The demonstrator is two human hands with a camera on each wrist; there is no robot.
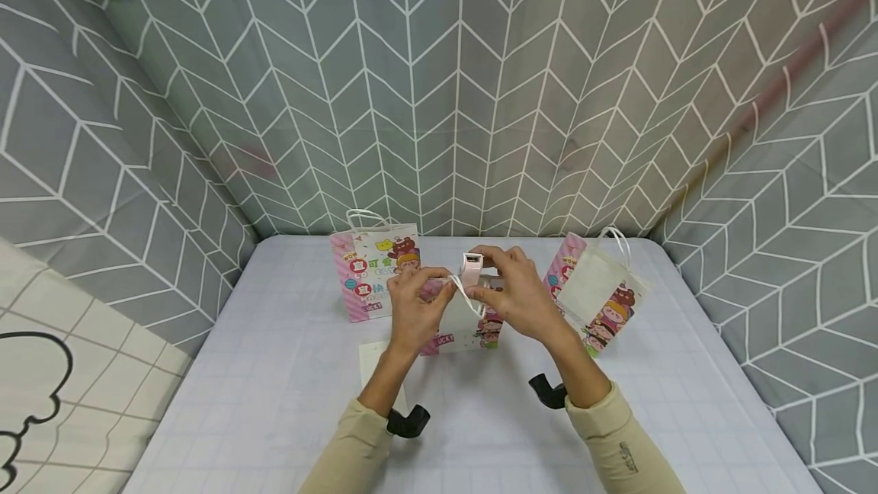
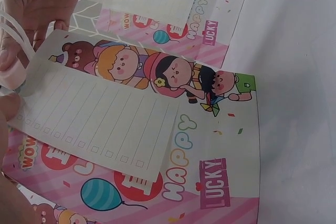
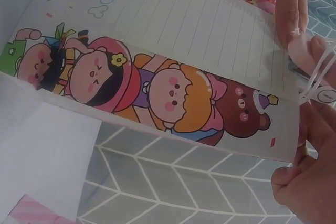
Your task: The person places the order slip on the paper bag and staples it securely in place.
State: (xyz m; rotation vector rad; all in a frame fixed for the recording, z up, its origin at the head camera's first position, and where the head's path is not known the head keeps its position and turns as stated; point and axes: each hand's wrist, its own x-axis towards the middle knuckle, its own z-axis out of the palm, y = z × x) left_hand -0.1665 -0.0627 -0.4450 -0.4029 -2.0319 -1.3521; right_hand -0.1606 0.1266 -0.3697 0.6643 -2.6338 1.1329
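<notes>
as two bare hands meet above a white table (image 1: 261, 372), a person in beige sleeves (image 1: 624, 441) works at the top edge of a printed paper bag (image 1: 456, 338) standing upright at center. the right hand (image 1: 517, 288) grips a small pale pink tool (image 1: 472, 269), pinched between thumb and fingers at the bag's rim. the left hand (image 1: 414, 311) pinches the rim just beside it, thumb against fingers; a white handle (image 1: 466, 298) loops past its fingertips, though whether those fingers also hold the loop cannot be told.

seen from the left wrist, a lined sheet (image 2: 100, 116) with a row of little check boxes lies against the front of the bag, its upper end at the rim near the pink tool. cartoon figures, a blue balloon (image 2: 101, 193) and the words "happy" and "lucky" show around it.

two similar bags flank the work, both upright: the left bag (image 1: 366, 284), apart from the center one, and the right bag (image 1: 613, 319), turned at an angle, with a pale sheet (image 1: 586, 284) covering part of its front. another white sheet (image 1: 371, 360) lies flat on the table, partly hidden under the left forearm. black mounts (image 1: 409, 421) sit at both wrists. behind the table hangs a gray curtain (image 1: 439, 97) patterned with white chevrons.
</notes>
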